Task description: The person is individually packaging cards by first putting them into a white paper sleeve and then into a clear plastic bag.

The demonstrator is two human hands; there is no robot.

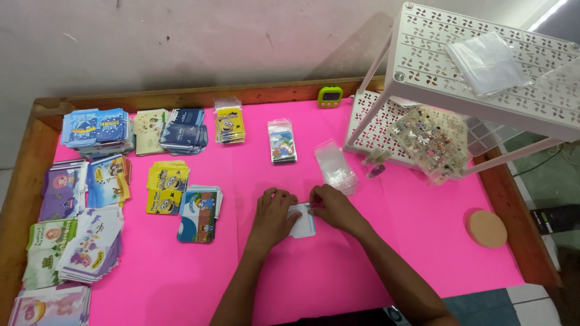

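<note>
Between the two hands, flat on the pink table cover [338, 265]: a small white card [303, 221], pressed down under the left hand [273, 217], fingers spread and nearly flat, and pinched at its top right corner by the right hand [333, 208], fingers curled close. Possibly a small piece held against that corner, too tiny to tell. Just beyond the right hand, almost touching the knuckles, a loose stack of clear plastic sleeves [336, 166]; easily nudged and fanned apart by a lifted wrist. Further right, a clear box of small charms [430, 140] on the low white rack [374, 124], prone to spilling if bumped. Left of the left hand, a pile of printed cards [198, 215], near enough for an elbow to slide. Likely slip: card skewing under uneven pressure.
</note>
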